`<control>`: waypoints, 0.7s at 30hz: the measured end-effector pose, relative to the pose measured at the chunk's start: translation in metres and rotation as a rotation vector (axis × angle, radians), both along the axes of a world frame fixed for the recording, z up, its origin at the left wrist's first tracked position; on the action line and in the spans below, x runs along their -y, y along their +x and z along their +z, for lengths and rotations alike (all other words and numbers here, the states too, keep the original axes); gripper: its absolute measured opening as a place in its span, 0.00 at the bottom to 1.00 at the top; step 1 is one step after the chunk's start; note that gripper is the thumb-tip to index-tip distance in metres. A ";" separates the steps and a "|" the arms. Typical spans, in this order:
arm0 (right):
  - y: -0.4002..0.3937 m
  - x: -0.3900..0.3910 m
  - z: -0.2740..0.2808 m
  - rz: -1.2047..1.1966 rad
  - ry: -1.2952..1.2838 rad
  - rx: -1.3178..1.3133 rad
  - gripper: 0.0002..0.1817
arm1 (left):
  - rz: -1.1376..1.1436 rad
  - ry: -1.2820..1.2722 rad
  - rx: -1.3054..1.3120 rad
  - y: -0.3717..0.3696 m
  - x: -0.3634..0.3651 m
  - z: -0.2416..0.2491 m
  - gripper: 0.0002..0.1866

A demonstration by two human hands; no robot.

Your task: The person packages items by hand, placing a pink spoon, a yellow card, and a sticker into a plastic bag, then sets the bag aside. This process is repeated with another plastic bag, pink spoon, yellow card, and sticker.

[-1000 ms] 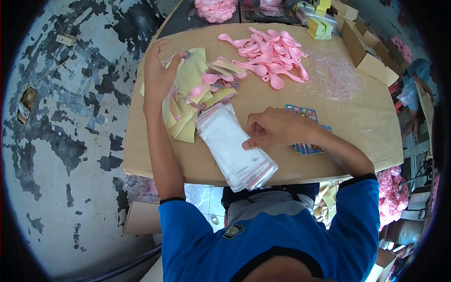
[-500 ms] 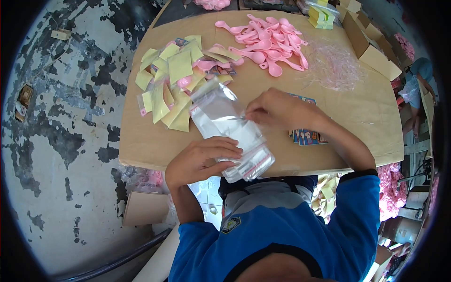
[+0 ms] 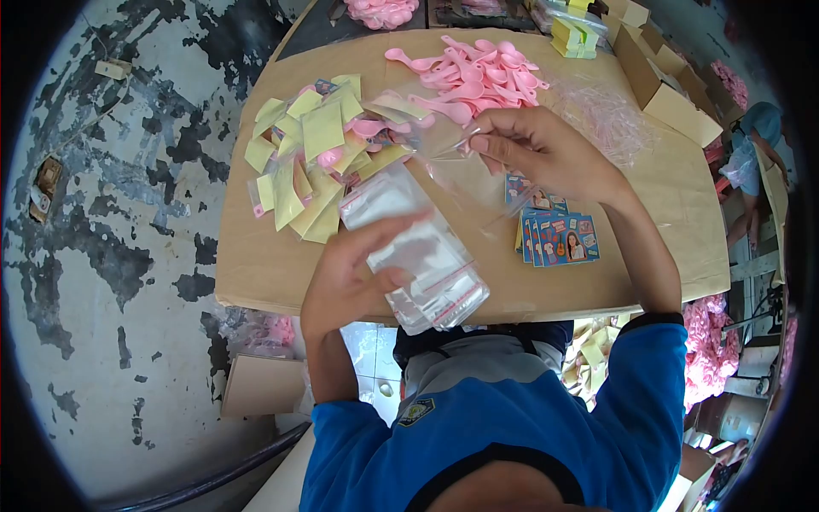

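Note:
Pinched between the thumb and fingers of my right hand (image 3: pixel 546 154) is a single clear plastic bag (image 3: pixel 465 175), held up over the table. My left hand (image 3: pixel 363 264), slightly blurred, is open with its fingers apart above a stack of clear plastic bags (image 3: pixel 426 256) at the table's front edge. Below my right hand lie several printed cards (image 3: pixel 563 239) with a blue design. A heap of pink spoons (image 3: pixel 482 72) sits farther back. To the left is a pile of packed bags with yellow cards (image 3: pixel 320 128) and pink spoons.
Thin clear plastic strips (image 3: pixel 601 119) lie on the right of the table (image 3: pixel 648 247). A cardboard box (image 3: pixel 670 94) and a yellow card stack (image 3: pixel 573 38) stand at the back right. A person (image 3: pixel 758 136) is at the far right.
My right hand has lifted one clear bag off the stack, moving up and right. My left hand has risen from the stack and its fingers have spread. The printed cards are now more exposed.

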State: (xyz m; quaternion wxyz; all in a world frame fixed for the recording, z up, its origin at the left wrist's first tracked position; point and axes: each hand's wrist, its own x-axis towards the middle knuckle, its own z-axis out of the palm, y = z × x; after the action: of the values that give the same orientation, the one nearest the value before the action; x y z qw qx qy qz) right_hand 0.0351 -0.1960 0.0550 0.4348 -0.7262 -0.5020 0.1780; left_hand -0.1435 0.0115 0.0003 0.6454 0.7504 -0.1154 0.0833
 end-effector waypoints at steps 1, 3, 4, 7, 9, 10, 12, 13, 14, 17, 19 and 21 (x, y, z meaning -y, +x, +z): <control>-0.004 0.001 0.003 0.010 0.013 -0.022 0.10 | 0.072 -0.243 0.005 0.011 0.018 0.003 0.16; -0.004 0.002 -0.005 0.053 0.056 0.052 0.10 | 0.065 -0.427 -0.081 0.033 0.028 0.007 0.19; -0.001 0.003 -0.006 0.075 0.079 0.095 0.10 | -0.013 -0.367 -0.169 0.048 0.027 0.010 0.20; 0.014 0.019 0.000 -0.004 0.044 0.033 0.09 | -0.042 -0.200 -0.203 0.094 0.024 0.015 0.24; 0.033 0.049 -0.001 -0.074 -0.198 0.111 0.17 | -0.072 -0.245 -0.186 0.120 0.021 0.016 0.24; 0.048 0.071 -0.015 -0.043 -0.254 0.163 0.21 | -0.121 -0.343 -0.190 0.132 0.019 0.018 0.24; 0.061 0.092 -0.032 0.005 -0.371 0.233 0.29 | -0.131 -0.471 -0.152 0.145 0.017 0.022 0.21; 0.057 0.098 -0.040 0.016 -0.431 0.248 0.32 | -0.082 -0.513 -0.112 0.149 0.016 0.020 0.21; 0.053 0.101 -0.044 0.024 -0.494 0.263 0.35 | -0.035 -0.557 -0.072 0.152 0.015 0.016 0.21; 0.048 0.104 -0.056 -0.067 -0.429 0.316 0.32 | -0.002 -0.669 -0.084 0.159 0.005 0.008 0.23; 0.052 0.099 -0.057 -0.051 -0.384 0.339 0.28 | 0.022 -0.756 -0.146 0.155 -0.003 0.001 0.23; 0.053 0.095 -0.060 -0.117 -0.299 0.388 0.23 | 0.062 -0.881 -0.195 0.151 -0.004 -0.001 0.23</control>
State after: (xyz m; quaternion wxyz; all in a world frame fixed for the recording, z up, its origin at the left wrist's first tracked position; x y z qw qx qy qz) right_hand 0.0885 -0.2910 -0.0050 0.2277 -0.8306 -0.5015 0.0820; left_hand 0.0076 0.0157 -0.0002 0.9083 0.4117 0.0149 0.0729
